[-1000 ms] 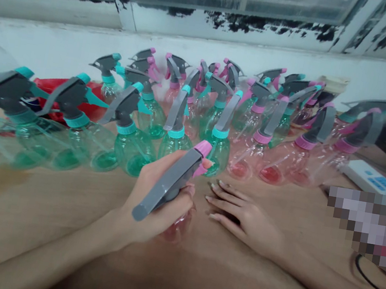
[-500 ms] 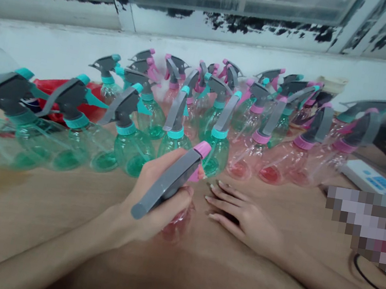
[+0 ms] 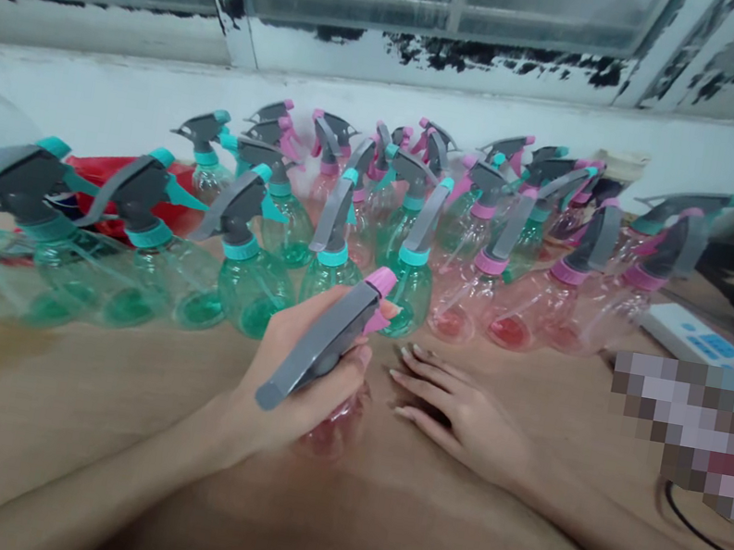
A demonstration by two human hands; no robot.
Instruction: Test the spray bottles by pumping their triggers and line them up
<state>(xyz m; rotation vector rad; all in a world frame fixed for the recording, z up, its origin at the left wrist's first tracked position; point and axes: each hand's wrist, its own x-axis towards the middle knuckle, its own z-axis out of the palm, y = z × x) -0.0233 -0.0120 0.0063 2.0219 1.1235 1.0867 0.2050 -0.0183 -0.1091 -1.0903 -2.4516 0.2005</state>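
Note:
My left hand [image 3: 294, 375] is wrapped round the neck of a spray bottle [image 3: 333, 429] with a clear pink body. Its grey trigger head [image 3: 329, 334] with a pink nozzle rises out of the grip and points away from me. Most of the bottle's neck is hidden by my fingers. To the right of that bottle, my right hand [image 3: 457, 408] lies palm down on the wooden table [image 3: 124, 422], fingers stretched out and holding nothing. In front of both hands stands a row of spray bottles, such as a green one [image 3: 255, 294] and a pink one [image 3: 458, 300].
Several more spray bottles crowd behind the front row, up to a white wall [image 3: 115, 97]. Red material [image 3: 109, 175] lies behind the green bottles. At right are a white device with blue buttons [image 3: 695, 335], a blurred-out patch and a black cable [image 3: 703, 538].
The pink trigger pulled in under the held bottle's nozzle now shows more plainly beside my left forefinger. The view has shifted slightly; my right hand stays put.

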